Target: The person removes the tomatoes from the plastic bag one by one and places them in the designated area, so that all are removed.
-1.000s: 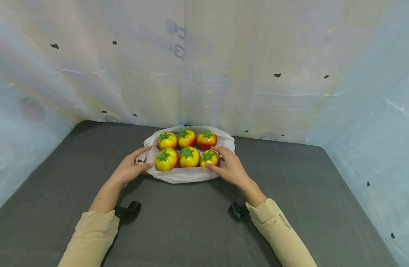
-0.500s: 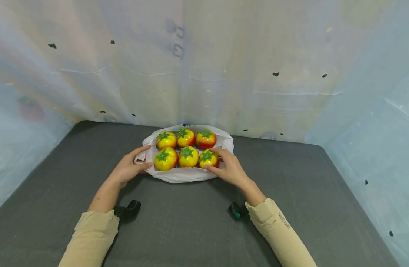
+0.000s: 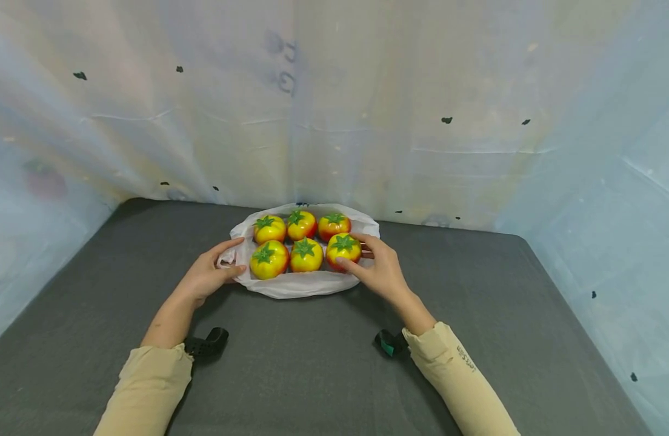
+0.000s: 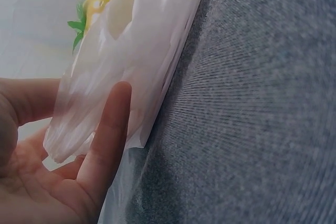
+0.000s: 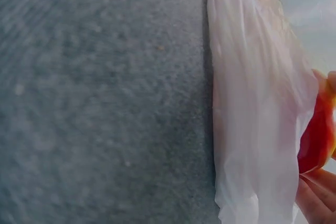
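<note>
In the head view a white plastic bag (image 3: pixel 299 289) lies spread at the table's far middle, holding several yellow-red tomatoes with green star-shaped tops, in two rows. My right hand (image 3: pixel 380 263) grips the front-right tomato (image 3: pixel 343 249) between thumb and fingers, raised a little above its neighbours. The right wrist view shows this tomato's red side (image 5: pixel 317 135) past the bag's wall (image 5: pixel 257 98). At the bag's left end, my left hand (image 3: pixel 210 274) holds the plastic between thumb and fingers. In the left wrist view the crumpled bag end (image 4: pixel 105 87) sits between those fingers.
The front-left tomato (image 3: pixel 269 260) and front-middle tomato (image 3: pixel 306 254) sit beside the gripped one, with a back row behind. A dark grey cloth (image 3: pixel 296 363) covers the table. Pale sheeting (image 3: pixel 334 121) hangs behind and along both sides.
My right hand has raised the front-right tomato slightly, and more of it shows above the bag. The left hand stays at the bag's left end.
</note>
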Motion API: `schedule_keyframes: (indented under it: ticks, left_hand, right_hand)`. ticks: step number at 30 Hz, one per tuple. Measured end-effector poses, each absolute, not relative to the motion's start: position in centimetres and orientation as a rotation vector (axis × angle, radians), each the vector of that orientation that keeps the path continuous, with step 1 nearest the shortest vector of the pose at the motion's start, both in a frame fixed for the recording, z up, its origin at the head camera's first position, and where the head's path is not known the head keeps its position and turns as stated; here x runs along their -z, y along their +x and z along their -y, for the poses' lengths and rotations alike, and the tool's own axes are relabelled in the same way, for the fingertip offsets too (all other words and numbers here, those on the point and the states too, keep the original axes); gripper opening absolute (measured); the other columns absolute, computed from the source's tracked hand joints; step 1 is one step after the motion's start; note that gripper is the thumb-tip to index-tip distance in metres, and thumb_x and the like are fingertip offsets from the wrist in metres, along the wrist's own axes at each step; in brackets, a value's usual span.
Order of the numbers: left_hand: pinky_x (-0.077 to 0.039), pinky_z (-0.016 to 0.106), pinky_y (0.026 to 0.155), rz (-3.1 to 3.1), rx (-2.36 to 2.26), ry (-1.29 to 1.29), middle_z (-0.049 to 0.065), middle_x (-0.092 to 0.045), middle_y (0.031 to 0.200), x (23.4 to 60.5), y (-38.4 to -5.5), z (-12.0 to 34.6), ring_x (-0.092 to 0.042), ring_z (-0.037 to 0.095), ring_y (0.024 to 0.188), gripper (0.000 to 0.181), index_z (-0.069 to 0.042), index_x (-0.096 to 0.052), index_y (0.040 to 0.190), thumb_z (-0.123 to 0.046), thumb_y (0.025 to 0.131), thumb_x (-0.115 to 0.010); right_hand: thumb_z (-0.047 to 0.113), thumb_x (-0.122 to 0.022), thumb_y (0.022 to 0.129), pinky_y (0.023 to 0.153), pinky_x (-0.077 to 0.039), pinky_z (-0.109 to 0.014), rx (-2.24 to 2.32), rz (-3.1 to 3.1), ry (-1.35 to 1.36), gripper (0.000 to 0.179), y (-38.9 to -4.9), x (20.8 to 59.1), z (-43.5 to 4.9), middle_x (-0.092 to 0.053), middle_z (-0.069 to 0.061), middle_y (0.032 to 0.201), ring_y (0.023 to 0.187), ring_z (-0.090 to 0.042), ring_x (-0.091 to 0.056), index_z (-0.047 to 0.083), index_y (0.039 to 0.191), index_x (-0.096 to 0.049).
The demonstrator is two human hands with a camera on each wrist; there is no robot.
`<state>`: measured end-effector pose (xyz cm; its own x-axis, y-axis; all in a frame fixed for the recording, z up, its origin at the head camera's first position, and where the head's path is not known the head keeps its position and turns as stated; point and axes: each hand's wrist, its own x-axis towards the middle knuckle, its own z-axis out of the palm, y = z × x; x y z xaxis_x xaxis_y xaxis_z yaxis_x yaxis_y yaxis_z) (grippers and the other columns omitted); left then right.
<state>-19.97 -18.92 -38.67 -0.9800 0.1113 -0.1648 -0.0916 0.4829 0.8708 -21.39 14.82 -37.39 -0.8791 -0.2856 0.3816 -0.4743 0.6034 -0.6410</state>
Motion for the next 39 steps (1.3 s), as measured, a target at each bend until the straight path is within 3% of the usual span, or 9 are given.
schedule_keyframes:
  ticks: [27, 39]
  left_hand:
    - [-0.05, 0.028, 0.076, -2.509, -1.497, 0.021, 0.026, -0.026, 0.143, 38.1, -19.6, 18.9, -0.054, 0.019, 0.087, 0.067, -0.017, -0.025, 0.147, -0.019, 0.09, -0.059]
    - [-0.05, 0.028, 0.075, -2.513, -1.481, 0.011, 0.027, -0.026, 0.144, 38.1, -19.6, 19.0, -0.055, 0.017, 0.085, 0.067, -0.017, -0.023, 0.148, -0.018, 0.09, -0.058]
  right_hand:
    - [0.033, -0.073, 0.078, 0.085, -0.052, -0.038, -1.215, 2.461, 0.401, 0.053, -21.3, 35.9, -17.7, -0.06, -0.007, 0.12, 0.102, -0.021, -0.063, 0.015, 0.125, -0.056]
    - [0.034, -0.073, 0.078, 0.083, -0.052, -0.034, -1.197, 2.419, 0.316, 0.052, -21.4, 35.3, -20.1, -0.061, -0.005, 0.119, 0.1, -0.02, -0.064, 0.015, 0.124, -0.057]
